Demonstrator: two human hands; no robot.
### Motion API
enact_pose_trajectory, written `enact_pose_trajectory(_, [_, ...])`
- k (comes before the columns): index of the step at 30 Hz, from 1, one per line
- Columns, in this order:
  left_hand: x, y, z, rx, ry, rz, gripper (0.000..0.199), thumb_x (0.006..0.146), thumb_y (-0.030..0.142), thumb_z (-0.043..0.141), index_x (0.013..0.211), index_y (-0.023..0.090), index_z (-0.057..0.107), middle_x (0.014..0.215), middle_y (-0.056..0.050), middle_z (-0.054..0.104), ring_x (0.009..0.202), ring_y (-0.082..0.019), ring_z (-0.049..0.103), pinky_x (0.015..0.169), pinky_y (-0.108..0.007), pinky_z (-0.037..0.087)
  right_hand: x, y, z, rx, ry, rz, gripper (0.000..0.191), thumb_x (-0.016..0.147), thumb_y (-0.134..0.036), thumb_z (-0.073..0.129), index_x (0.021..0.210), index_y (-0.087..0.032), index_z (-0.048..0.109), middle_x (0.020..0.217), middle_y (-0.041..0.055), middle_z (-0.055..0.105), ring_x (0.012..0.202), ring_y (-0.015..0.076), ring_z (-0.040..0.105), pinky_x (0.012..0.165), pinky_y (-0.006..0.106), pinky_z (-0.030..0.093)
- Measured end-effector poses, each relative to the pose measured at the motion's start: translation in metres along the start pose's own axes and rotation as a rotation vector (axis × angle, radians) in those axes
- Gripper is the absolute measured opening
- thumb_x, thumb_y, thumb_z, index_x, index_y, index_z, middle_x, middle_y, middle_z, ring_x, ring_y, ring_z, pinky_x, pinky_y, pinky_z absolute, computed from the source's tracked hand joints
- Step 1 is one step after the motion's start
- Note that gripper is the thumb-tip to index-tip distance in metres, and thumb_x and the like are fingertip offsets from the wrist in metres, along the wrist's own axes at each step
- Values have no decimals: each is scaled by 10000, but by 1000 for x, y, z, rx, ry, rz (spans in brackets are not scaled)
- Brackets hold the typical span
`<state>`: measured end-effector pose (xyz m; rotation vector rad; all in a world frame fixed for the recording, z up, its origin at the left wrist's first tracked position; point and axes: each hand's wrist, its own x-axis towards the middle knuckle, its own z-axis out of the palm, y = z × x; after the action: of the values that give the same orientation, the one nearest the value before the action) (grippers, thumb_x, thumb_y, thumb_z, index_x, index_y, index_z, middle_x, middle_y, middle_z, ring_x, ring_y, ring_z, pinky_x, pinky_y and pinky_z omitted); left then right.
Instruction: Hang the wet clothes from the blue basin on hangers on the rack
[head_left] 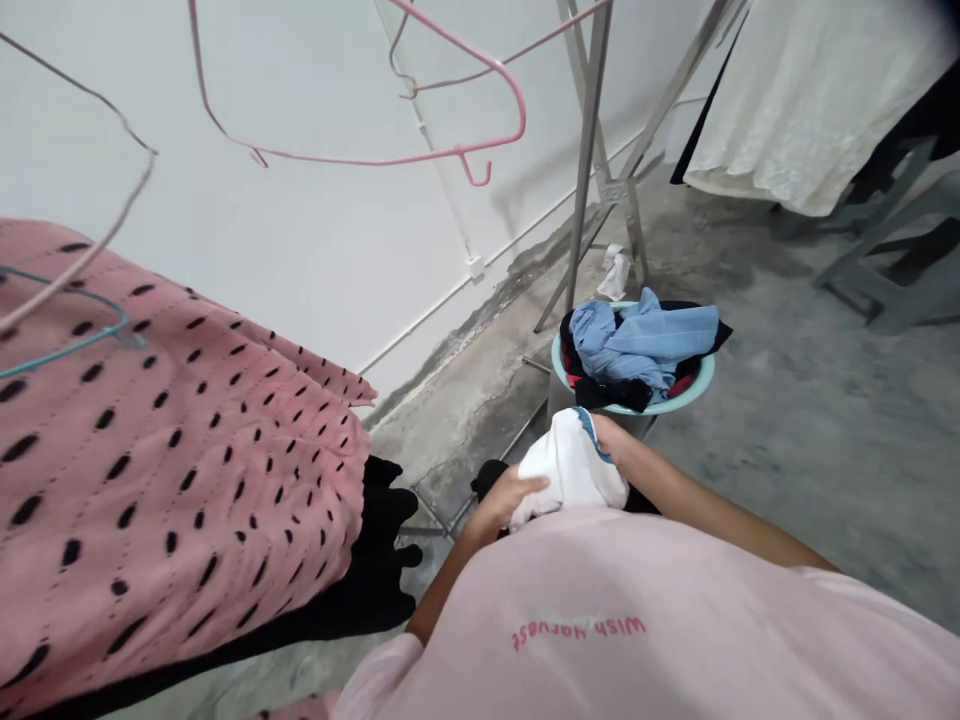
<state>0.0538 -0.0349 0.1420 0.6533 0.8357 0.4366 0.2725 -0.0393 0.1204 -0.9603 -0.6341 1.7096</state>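
A white cloth (568, 465) with a blue edge is bunched in front of my pink shirt. My left hand (511, 496) grips its left side, fingers pressed over the fabric. On the right, my right hand (606, 438) is at the blue edge of the cloth, partly hidden by it, with the fingers tucked around or inside it. Just beyond my hands stands a light teal basin (679, 403) heaped with clothes, a light blue garment (652, 338) on top of black and red ones.
Pink dotted fabric (187, 450) hangs at the left, with black scalloped cloth below. Pink hangers (360, 160) hang overhead. A metal rack leg (589, 150) stands behind the basin. White cloth (810, 100) hangs at the upper right beside a grey stool (900, 275).
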Motion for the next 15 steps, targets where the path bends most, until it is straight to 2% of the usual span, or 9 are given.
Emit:
enact_pose_trajectory(2, [7,15,1,-187,55,-1,255,754,158,657,1003,128,706,938,-136,735,1026,-335,663,914,-485,510,1,6,-8,-41,130,59,272,755,-355,651,923,-141,666,739,59,668,802,208,612,718,302,493])
enact_pose_trajectory(4, [7,35,5,-416,129,56,317,844,306,581,1069,109,688,981,-148,729,1061,-310,655,945,-457,509,-3,13,-16,-89,250,101,371,749,-344,659,1071,-160,635,928,76,685,927,215,607,789,314,486])
enact_pose_trajectory(6, [2,55,12,-560,193,209,396,911,398,480,1113,119,676,1004,-127,729,1063,-267,656,968,-396,503,-12,19,-21,-128,313,131,494,734,-348,695,1194,-202,591,1132,91,647,1074,224,570,867,338,468])
enact_pose_trajectory(7, [-2,63,16,-594,214,301,415,932,419,440,1126,136,675,1008,-108,731,1050,-244,661,973,-369,500,-17,21,-21,-144,305,148,575,713,-350,726,1251,-228,565,1218,96,612,1137,231,544,898,354,457])
enact_pose_trajectory(9, [-9,70,27,-610,208,416,439,951,452,396,1133,169,679,1009,-77,735,1017,-217,670,974,-344,495,-27,24,-15,-149,183,189,794,642,-331,801,1366,-291,477,1354,97,525,1218,238,506,931,376,447])
enact_pose_trajectory(10, [-12,70,33,-600,179,414,461,950,477,387,1127,171,683,1004,-76,736,1007,-218,672,973,-349,494,-30,24,-9,-128,74,203,914,598,-312,833,1412,-320,418,1401,96,484,1226,239,507,928,381,454])
enact_pose_trajectory(12, [-14,62,48,-564,87,308,526,939,526,375,1104,140,692,983,-99,736,1014,-242,669,982,-375,488,-33,23,8,-36,-175,201,1090,510,-285,875,1456,-348,337,1437,103,447,1174,243,558,886,381,487])
enact_pose_trajectory(13, [-14,57,55,-550,40,245,542,937,532,375,1090,123,694,973,-111,736,1026,-251,665,993,-383,480,-32,21,17,23,-266,180,1113,477,-273,885,1451,-333,349,1421,111,466,1126,244,591,861,377,504])
enact_pose_trajectory(15, [-12,48,66,-537,-26,165,503,939,489,396,1073,104,691,969,-122,735,1061,-258,653,1024,-388,457,-27,13,34,125,-282,80,1017,436,-229,885,1368,-239,478,1294,134,579,1002,248,648,814,373,534])
